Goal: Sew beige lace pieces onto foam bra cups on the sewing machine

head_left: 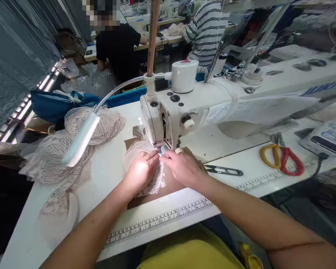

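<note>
A beige lace piece (156, 183) with a smooth, cup-like part lies under the needle area of a white sewing machine (168, 123). My left hand (141, 170) presses on the lace just left of the presser foot (159, 149), its fingers closed together on it. From the right, my right hand (183, 168) pinches the edge of the same lace close to the foot. The fingertips of both hands nearly meet there. Brown covering (168, 186) shows on the table beneath the lace. Black thread snips (224, 170) lie just right of my right hand.
Lace pieces (98, 125) are heaped at the left, under a bendable lamp (82, 140). Scissors (281, 155) with yellow and red handles lie at the right. A printed ruler (162, 222) runs along the table's front edge. Two people sit beyond the machine.
</note>
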